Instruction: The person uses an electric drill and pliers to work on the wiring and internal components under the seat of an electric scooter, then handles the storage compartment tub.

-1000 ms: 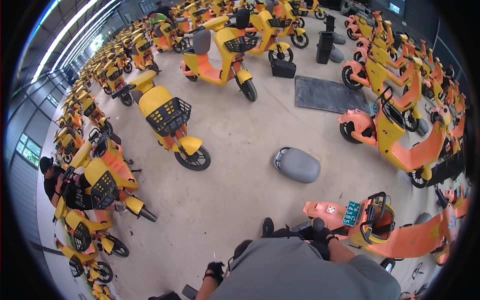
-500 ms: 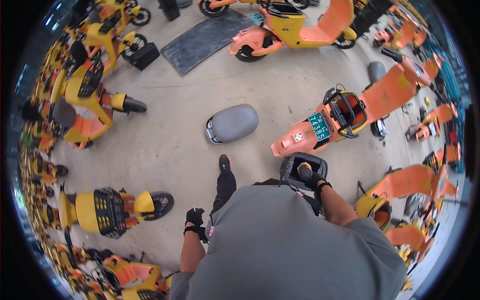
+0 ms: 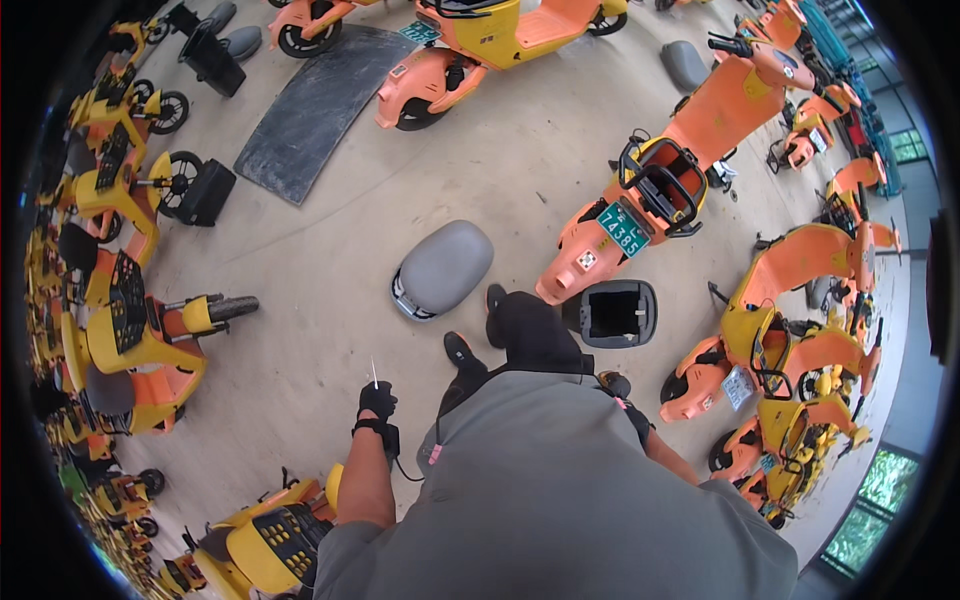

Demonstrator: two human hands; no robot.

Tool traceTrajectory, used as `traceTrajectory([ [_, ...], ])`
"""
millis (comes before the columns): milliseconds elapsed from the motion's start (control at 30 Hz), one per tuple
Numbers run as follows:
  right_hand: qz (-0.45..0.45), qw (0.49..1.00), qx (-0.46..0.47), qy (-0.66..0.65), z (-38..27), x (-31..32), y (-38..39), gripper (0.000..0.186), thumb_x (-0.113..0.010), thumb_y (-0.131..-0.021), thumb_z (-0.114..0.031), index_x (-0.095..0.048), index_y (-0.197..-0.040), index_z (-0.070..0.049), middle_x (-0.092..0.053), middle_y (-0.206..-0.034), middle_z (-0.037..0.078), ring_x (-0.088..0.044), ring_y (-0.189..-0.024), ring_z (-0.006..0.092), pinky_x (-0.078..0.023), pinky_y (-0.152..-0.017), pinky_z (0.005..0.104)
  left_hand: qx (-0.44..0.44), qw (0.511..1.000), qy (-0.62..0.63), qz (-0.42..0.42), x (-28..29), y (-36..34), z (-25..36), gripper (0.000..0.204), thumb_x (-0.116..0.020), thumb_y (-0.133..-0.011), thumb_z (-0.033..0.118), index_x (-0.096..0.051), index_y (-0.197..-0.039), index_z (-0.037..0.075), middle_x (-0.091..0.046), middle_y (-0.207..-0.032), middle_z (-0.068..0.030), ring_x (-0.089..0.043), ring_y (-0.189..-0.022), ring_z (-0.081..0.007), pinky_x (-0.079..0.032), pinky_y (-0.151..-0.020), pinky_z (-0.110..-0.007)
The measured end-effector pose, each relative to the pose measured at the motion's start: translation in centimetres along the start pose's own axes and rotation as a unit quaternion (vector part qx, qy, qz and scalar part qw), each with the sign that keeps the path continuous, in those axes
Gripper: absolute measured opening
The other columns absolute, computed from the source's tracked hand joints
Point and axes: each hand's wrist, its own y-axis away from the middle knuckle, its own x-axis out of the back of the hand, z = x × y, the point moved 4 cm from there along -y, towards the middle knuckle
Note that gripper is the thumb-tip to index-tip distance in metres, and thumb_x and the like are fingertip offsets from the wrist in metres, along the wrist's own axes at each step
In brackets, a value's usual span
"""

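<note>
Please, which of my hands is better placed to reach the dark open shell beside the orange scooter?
Probably the right hand: though partly hidden by the grey shirt, it is nearer the dark open shell. The left hand is farther away and holds a thin pale rod.

Even, moderately bright light covers the floor [image 3: 320, 390], with soft, faint shadows; a window [image 3: 893, 478] at the lower right shows brighter. The middle looks fairly crisp, while scooters [image 3: 115, 490] along the left rim bend and lose detail, and dark vignetting with bluish fringing rings the view
</note>
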Motion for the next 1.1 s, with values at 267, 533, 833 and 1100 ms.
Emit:
traceTrajectory([
  [267,-0.014,0.994,-0.060,-0.087,-2.2,-0.6,-2.1,0.034,-0.066,-0.072,-0.025,-0.062,-0.099,-0.006,-0.064,-0.092,0.012,-0.060,-0.083,0.0252,-0.047,-0.069,0.0367,0.049,0.989,-0.071,-0.117,-1.5,-4.7,16.6,0.021,-0.052,-0.086,0.023,-0.060,-0.096,0.006,-0.065,-0.070,-0.0131,-0.059,-0.053,-0.0189,-0.045,-0.044,-0.032],
  [533,-0.021,0.987,-0.056,-0.147,-9.5,6.3,-8.7,0.037,-0.063,-0.075,-0.030,-0.062,-0.103,-0.006,-0.063,-0.100,0.014,-0.058,-0.092,0.0270,-0.046,-0.076,0.0375,0.010,0.992,-0.094,-0.088,-4.0,-8.4,39.3,0.019,-0.060,-0.082,0.024,-0.061,-0.090,0.007,-0.062,-0.066,-0.0100,-0.057,-0.053,-0.0161,-0.042,-0.043,-0.028],
  [833,0.038,0.956,-0.073,-0.282,-18.8,12.9,-11.1,0.041,-0.061,-0.078,-0.035,-0.062,-0.107,-0.007,-0.062,-0.108,0.015,-0.057,-0.102,0.0291,-0.045,-0.084,0.0384,-0.163,0.953,-0.219,-0.131,-12.1,-13.9,68.3,0.015,-0.057,-0.085,0.016,-0.062,-0.095,0.006,-0.060,-0.064,-0.0087,-0.055,-0.050,-0.0136,-0.040,-0.041,-0.025],
  [1100,0.064,0.845,-0.215,-0.486,-26.0,5.5,-9.8,0.045,-0.060,-0.079,-0.038,-0.062,-0.114,-0.008,-0.060,-0.117,0.016,-0.055,-0.113,0.0294,-0.043,-0.093,0.0379,-0.207,0.836,-0.385,-0.333,-24.3,-20.7,85.7,0.012,-0.057,-0.085,0.020,-0.063,-0.083,0.009,-0.058,-0.060,-0.0056,-0.052,-0.045,-0.0134,-0.038,-0.040,-0.025],
])
